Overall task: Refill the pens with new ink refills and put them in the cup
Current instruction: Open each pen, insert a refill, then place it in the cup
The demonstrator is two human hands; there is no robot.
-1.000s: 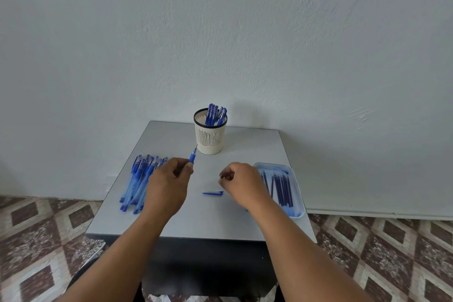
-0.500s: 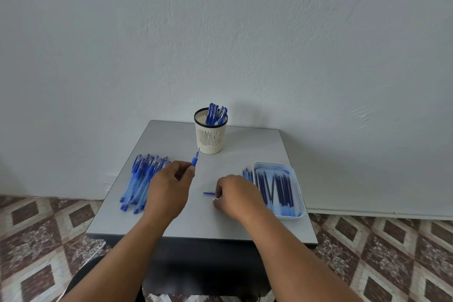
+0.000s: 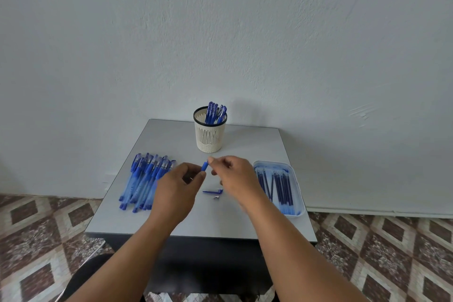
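Both hands grip one pen (image 3: 204, 166): left hand (image 3: 180, 185) below, right hand (image 3: 235, 176) at its tip.

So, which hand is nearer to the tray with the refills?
The right hand. It is just left of the tray, close beside the tray's left rim. The left hand is further left, nearer the pile of pens.

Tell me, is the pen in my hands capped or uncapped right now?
Uncapped. A blue cap lies on the table below the pen, which both hands hold.
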